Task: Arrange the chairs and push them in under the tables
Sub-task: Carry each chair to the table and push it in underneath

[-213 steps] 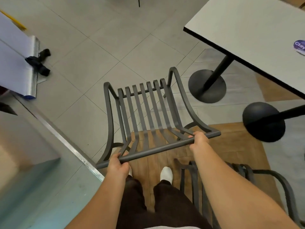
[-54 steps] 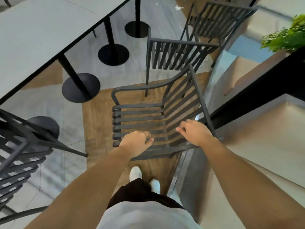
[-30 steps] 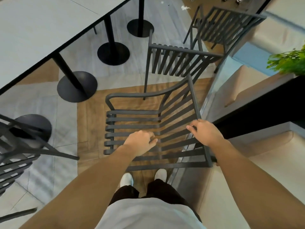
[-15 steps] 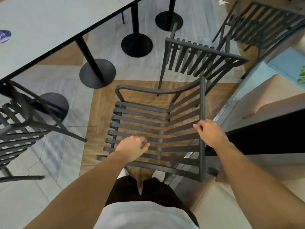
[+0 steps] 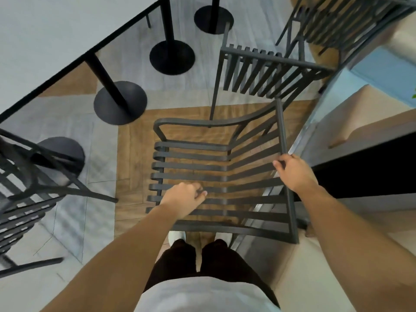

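Left hand (image 5: 185, 197) curled round a seat slat and right hand (image 5: 293, 171) gripping the top rail of a dark grey slatted metal chair (image 5: 216, 167), beside a white black-edged table (image 5: 56, 37).

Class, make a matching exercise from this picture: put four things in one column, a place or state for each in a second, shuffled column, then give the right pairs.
Things:
1. left hand
2. right hand
3. white tabletop
4. slatted chair ahead

Places or states:
A. top left of the view, on black pedestal legs
B. gripping a seat slat of the near chair
C. just beyond the near chair
D. holding the near chair's top rail

Pairs: 1-B, 2-D, 3-A, 4-C
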`<state>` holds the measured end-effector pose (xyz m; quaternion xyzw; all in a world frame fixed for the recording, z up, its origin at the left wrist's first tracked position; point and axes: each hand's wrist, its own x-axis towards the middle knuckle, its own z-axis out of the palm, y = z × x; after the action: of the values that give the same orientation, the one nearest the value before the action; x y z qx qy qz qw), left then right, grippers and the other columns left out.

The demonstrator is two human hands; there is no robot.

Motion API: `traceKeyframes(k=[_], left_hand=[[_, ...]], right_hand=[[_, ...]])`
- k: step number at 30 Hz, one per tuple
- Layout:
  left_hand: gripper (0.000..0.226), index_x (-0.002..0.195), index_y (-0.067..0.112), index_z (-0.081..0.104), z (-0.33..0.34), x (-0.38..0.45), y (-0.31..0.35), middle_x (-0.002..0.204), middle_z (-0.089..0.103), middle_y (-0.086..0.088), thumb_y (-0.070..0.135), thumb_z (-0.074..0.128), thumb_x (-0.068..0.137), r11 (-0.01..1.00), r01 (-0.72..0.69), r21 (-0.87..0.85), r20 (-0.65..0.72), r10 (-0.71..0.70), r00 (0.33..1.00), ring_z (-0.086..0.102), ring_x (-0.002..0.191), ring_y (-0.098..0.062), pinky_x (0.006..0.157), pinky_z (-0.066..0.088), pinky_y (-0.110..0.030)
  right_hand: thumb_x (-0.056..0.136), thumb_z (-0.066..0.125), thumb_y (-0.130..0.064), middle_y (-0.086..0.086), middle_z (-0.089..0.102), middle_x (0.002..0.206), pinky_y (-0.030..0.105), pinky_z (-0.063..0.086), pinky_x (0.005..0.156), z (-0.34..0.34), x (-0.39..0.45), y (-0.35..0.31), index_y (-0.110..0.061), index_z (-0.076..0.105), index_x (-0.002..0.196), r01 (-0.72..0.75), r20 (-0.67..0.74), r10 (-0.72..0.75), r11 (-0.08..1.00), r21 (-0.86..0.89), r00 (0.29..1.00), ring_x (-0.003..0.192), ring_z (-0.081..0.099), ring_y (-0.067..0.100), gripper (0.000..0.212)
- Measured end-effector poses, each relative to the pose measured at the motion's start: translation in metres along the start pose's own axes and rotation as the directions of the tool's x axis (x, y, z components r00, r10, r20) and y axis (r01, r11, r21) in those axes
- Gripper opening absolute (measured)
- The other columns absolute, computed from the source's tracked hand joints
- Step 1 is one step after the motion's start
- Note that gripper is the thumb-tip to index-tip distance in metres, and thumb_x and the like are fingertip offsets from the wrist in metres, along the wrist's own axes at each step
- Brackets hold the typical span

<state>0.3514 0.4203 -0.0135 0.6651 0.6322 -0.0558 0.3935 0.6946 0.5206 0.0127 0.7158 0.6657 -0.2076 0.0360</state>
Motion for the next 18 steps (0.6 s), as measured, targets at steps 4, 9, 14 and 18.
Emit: traceKeyframes(k=[4, 9, 14, 18], left_hand=[[0.046, 0.129, 0.022, 0.063, -0.007, 0.005, -0.019, 0.101, 0.072, 0.0, 0.054, 0.04, 0.106, 1.0, -0.031, 0.003, 0.029, 0.031, 0.999, 0.066, 0.097, -0.024, 0.088, 0.056, -0.041], [0.044, 0.127, 0.024, 0.064, -0.016, 0.014, -0.035, 0.106, 0.072, 0.001, 0.054, 0.039, 0.106, 0.999, -0.03, 0.016, 0.05, 0.029, 0.998, 0.067, 0.102, -0.023, 0.092, 0.055, -0.04], [0.044, 0.129, 0.025, 0.063, -0.019, 0.022, -0.026, 0.107, 0.071, 0.002, 0.054, 0.038, 0.106, 1.0, -0.017, 0.018, 0.056, 0.016, 0.998, 0.066, 0.098, -0.019, 0.092, 0.055, -0.039], [0.044, 0.128, 0.023, 0.064, -0.016, 0.031, 0.005, 0.107, 0.071, -0.001, 0.052, 0.039, 0.107, 1.0, -0.02, -0.002, 0.022, 0.02, 1.0, 0.066, 0.1, -0.023, 0.09, 0.054, -0.038]], right_hand=[[0.105, 0.048, -0.043, 0.011, 0.061, 0.118, 0.041, 0.048, 0.088, 0.002, -0.006, -0.004, -0.015, 0.06, 0.128, -0.088, 0.001, 0.088, 0.996, -0.006, 0.996, 0.104, 0.06, 0.032, 0.038], [0.104, 0.047, -0.046, 0.013, 0.059, 0.126, 0.043, 0.048, 0.095, 0.003, -0.005, -0.004, -0.015, 0.056, 0.135, -0.166, 0.013, 0.166, 0.986, -0.02, 0.986, 0.112, 0.059, 0.032, 0.044], [0.104, 0.048, -0.042, 0.016, 0.057, 0.126, 0.043, 0.047, 0.094, -0.004, 0.002, 0.001, -0.011, 0.054, 0.135, -0.181, -0.001, 0.181, 0.983, -0.016, 0.983, 0.113, 0.058, 0.035, 0.044], [0.105, 0.047, -0.04, 0.022, 0.06, 0.122, 0.041, 0.045, 0.087, -0.006, 0.024, 0.015, -0.006, 0.052, 0.132, -0.252, 0.042, 0.251, 0.967, 0.024, 0.967, 0.111, 0.058, 0.04, 0.044]])
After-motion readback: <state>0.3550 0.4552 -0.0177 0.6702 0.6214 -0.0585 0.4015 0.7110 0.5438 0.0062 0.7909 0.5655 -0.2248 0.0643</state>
